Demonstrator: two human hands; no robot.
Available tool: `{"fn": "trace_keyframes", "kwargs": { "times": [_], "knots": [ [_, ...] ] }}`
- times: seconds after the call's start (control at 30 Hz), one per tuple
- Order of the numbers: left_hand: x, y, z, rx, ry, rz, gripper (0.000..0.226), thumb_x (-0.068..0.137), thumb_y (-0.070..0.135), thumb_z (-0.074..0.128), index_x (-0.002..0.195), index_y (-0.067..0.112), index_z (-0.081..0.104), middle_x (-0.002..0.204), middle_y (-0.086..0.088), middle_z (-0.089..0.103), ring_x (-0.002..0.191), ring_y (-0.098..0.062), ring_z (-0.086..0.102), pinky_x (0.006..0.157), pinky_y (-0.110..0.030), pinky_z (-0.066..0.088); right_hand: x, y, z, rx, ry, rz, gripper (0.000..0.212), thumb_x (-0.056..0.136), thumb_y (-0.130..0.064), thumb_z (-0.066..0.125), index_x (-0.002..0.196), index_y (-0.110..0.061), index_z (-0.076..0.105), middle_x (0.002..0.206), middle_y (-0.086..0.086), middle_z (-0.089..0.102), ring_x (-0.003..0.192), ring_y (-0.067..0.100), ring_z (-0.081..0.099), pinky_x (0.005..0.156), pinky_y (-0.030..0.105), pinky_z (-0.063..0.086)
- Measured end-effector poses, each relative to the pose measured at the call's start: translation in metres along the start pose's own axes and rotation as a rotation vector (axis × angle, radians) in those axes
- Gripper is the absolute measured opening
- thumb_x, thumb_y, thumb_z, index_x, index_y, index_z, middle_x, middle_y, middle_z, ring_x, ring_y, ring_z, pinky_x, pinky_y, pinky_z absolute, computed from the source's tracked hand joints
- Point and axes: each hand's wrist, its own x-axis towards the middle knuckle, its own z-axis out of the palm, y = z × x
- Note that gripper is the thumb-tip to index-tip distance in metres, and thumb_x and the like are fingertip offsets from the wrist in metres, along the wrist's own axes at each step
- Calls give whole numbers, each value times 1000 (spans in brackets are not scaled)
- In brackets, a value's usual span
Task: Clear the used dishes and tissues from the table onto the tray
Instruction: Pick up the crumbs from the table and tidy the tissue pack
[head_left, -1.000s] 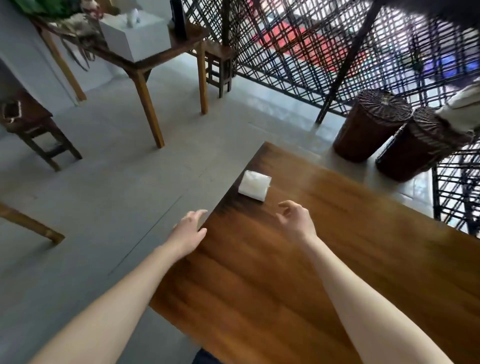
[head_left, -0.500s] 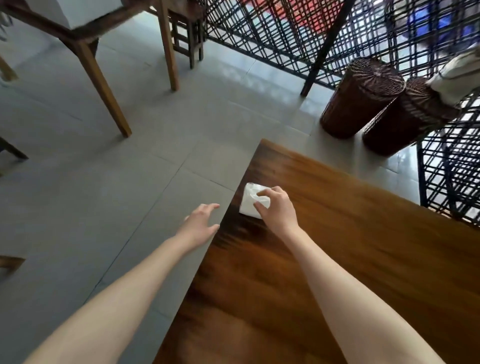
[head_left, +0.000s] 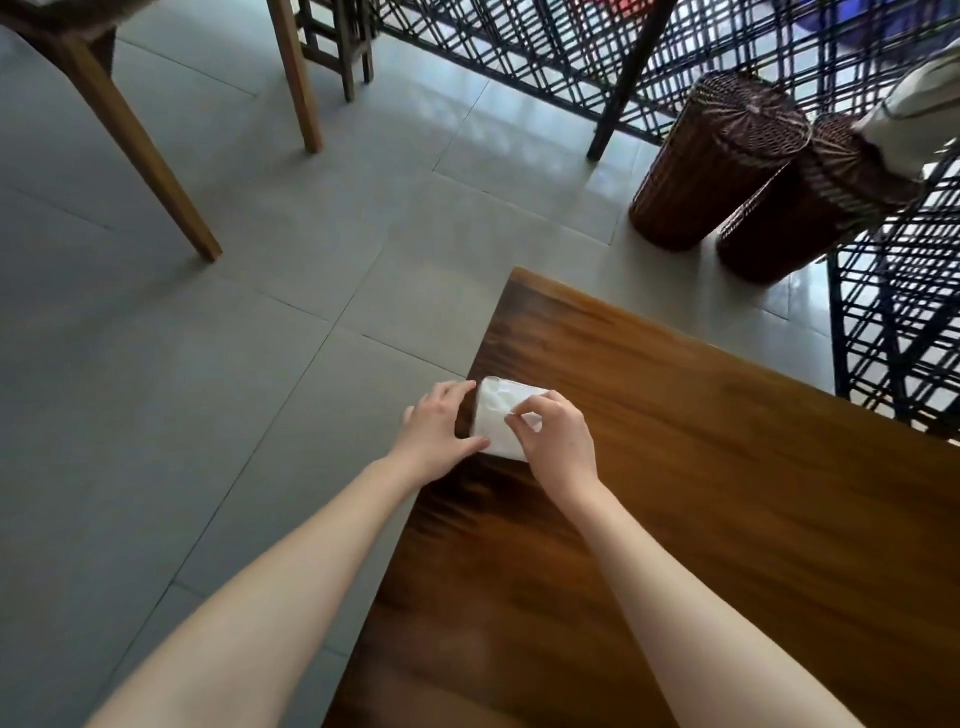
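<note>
A white pack of tissues (head_left: 496, 421) lies near the left edge of the dark wooden table (head_left: 701, 519), close to its far corner. My right hand (head_left: 558, 441) rests on top of the pack, its thumb and fingers pinching the white wrapping. My left hand (head_left: 439, 431) is at the pack's left side, fingers and thumb spread and touching it at the table's edge. No tray and no dishes are in view.
Two dark wicker baskets (head_left: 722, 161) (head_left: 815, 202) stand on the grey tiled floor beyond the table's far corner. A black lattice screen (head_left: 571, 47) runs along the back and right. Wooden table legs (head_left: 145, 156) and a stool (head_left: 337, 41) stand at the upper left.
My right hand reached forward onto the tissue pack and now pinches it. My left hand moved right from beside the table edge to touch the pack's left side.
</note>
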Motion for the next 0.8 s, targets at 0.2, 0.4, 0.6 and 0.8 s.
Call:
{"fn": "trace_keyframes", "kwargs": {
  "times": [0.2, 0.4, 0.6, 0.8],
  "knots": [
    [11, 5, 10, -13, 28, 12, 81, 78, 43, 72, 146, 29, 31, 148, 2, 37, 134, -21, 37, 107, -44, 28, 1, -1, -8, 133, 35, -63, 10, 90, -13, 64, 94, -9, 72, 94, 4, 71, 86, 17, 63, 79, 32, 53],
    [17, 2, 15, 3, -8, 21, 78, 76, 43, 74, 143, 42, 33, 150, 1, 35, 136, -22, 33, 109, -45, 25, 0, 1, -21, 197, 69, -46, 13, 91, -10, 61, 99, -9, 71, 95, 3, 71, 85, 12, 65, 78, 20, 52],
    [18, 1, 17, 33, -3, 9, 76, 77, 44, 73, 143, 39, 35, 147, -1, 38, 133, -24, 36, 107, -46, 28, -10, 3, -41, 254, 121, -68, 13, 88, -5, 64, 97, -11, 71, 95, 1, 70, 84, 4, 61, 73, 3, 45],
    [18, 8, 10, 95, -25, -24, 74, 77, 45, 73, 141, 39, 38, 145, -3, 40, 132, -25, 38, 105, -46, 31, -28, 8, -74, 279, 206, -93, 14, 86, -6, 66, 98, -11, 71, 91, -10, 63, 79, -8, 58, 72, 0, 44]
  ]
}}
